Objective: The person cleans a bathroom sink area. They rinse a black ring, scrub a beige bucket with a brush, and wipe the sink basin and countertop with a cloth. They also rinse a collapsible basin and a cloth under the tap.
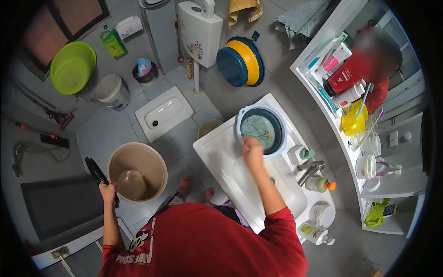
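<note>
My left hand [107,189] is closed on a thin black lid-like thing [96,172], seen nearly edge-on, at the left side of a large beige bucket [157,159]. A little water seems to lie at the bottom of this bucket. My right hand [252,148] is over the near rim of a round blue-grey basin [282,123], its fingers bent and blurred. Inside the basin lies a crumpled pale green cloth [256,130], close to the fingertips. The basin stands on the far end of a white sink counter [217,147].
Beside the tap [310,171] stand several pump bottles and a white jar [322,215]. A mirrored shelf with toiletries [339,76] runs along the right. A squat toilet [164,111], a white bucket [113,91], a green basin [73,68] and a blue-and-yellow basin [232,66] are farther off.
</note>
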Available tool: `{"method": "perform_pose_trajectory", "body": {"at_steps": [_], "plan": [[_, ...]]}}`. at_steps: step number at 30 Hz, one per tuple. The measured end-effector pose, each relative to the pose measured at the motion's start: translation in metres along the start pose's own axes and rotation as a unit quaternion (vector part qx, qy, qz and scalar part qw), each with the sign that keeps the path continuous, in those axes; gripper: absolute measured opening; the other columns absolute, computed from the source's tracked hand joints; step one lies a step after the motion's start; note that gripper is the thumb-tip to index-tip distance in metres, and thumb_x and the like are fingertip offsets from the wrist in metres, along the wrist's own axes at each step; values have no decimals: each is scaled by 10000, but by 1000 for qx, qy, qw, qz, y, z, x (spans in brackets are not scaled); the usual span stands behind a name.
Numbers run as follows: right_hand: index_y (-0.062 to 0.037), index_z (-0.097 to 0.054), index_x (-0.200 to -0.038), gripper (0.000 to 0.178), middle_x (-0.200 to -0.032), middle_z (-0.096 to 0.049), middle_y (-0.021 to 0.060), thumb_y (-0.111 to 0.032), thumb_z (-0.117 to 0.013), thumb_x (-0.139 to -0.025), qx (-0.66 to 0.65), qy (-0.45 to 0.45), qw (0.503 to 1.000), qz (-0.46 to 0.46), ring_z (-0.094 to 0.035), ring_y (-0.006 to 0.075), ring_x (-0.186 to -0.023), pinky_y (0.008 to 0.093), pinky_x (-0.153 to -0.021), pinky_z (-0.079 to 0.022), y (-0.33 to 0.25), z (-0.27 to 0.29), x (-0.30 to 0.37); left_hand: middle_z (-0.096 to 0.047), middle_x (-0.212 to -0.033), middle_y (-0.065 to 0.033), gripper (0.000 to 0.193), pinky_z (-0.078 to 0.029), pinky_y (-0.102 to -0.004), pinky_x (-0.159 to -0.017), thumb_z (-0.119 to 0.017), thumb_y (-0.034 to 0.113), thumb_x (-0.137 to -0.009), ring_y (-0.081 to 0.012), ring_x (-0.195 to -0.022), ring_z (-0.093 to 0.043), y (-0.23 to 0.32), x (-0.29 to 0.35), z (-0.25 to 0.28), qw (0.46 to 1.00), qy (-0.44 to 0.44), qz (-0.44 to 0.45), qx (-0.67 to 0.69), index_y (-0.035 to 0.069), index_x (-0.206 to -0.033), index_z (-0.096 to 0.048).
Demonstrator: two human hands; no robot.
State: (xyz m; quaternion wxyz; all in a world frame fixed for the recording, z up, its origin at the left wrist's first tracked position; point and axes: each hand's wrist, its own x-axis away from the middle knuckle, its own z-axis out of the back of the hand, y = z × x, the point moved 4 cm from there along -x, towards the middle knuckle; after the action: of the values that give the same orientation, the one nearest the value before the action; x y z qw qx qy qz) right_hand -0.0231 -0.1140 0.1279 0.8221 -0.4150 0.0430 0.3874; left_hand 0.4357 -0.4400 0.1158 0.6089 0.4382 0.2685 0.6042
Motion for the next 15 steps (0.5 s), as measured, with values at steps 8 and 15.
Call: {"method": "perform_pose_trajectory", "body": {"at_steps": [8, 15], "plan": [[10, -576, -950, 212, -903, -585, 210, -10, -512, -749, -86, -70, 989, -102, -567, 343, -869, 389, -766, -456, -31, -73, 101, -465, -607, 25, 105, -358, -244, -516, -523, -20, -581, -93, -531, -431, -21, -2, 13, 1000, 12, -3, 28, 53, -641, -476], [11, -600, -870, 177, -860, -610, 187, -49, -492, -743, 231, 107, 819, -514, -599, 300, -809, 352, -731, -485, 169, 4, 224, -532, -645, -17, 127, -386, -260, -538, -507, -12, -583, -129, -562, -487, -31, -2, 16, 999, -4, 36, 21, 18, -703, -534]]}}
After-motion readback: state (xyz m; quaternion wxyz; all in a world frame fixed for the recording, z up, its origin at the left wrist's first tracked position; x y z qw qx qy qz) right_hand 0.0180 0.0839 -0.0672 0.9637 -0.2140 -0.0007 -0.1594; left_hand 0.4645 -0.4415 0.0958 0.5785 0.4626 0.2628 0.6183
